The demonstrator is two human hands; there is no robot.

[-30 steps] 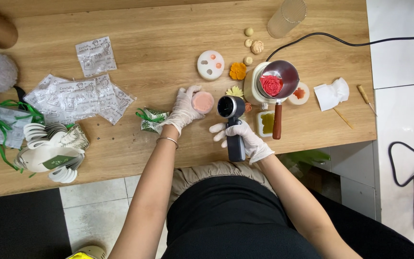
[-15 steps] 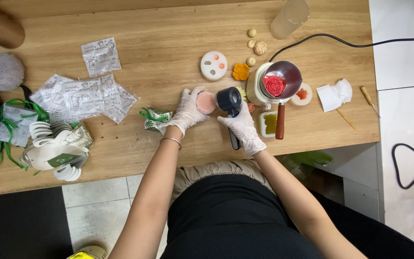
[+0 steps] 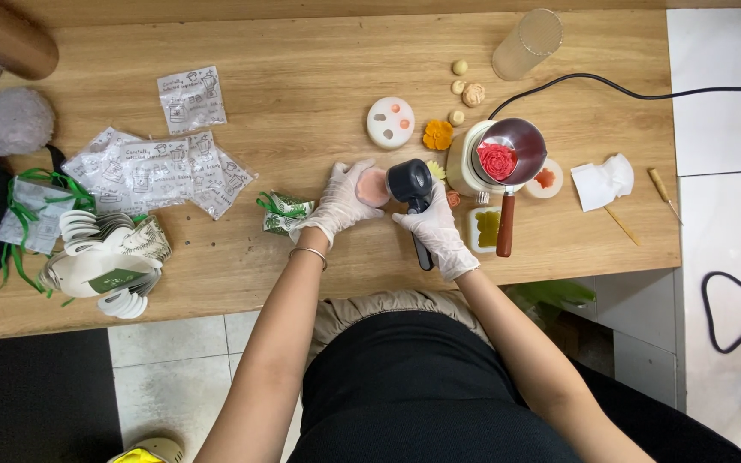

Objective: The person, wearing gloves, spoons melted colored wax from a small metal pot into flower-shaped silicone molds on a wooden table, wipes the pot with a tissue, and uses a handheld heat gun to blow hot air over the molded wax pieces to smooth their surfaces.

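Landmark: the small steel pot (image 3: 514,147) with the red rose-shaped piece (image 3: 497,160) inside, sitting on a cream base on the wooden table (image 3: 302,103).

Your left hand (image 3: 336,203), gloved, is cupped around a round pink mould (image 3: 373,187), well left of the pot; fingers curled on its left edge, thumb on top. Your right hand (image 3: 436,230), also gloved, is closed around the handle of a black heat tool (image 3: 412,184), just left of the pot and a bit nearer you. Its round black head sits right beside the pink mould; can't tell if they touch.

Pot's wooden handle (image 3: 505,225) points toward you. White round mould (image 3: 390,122) and orange flower piece (image 3: 437,135) lie left of the pot, far side. Green-ribboned packet (image 3: 283,213) is beyond your left hand, further left of the pot. Crumpled white tissue (image 3: 604,181) lies right of the pot.
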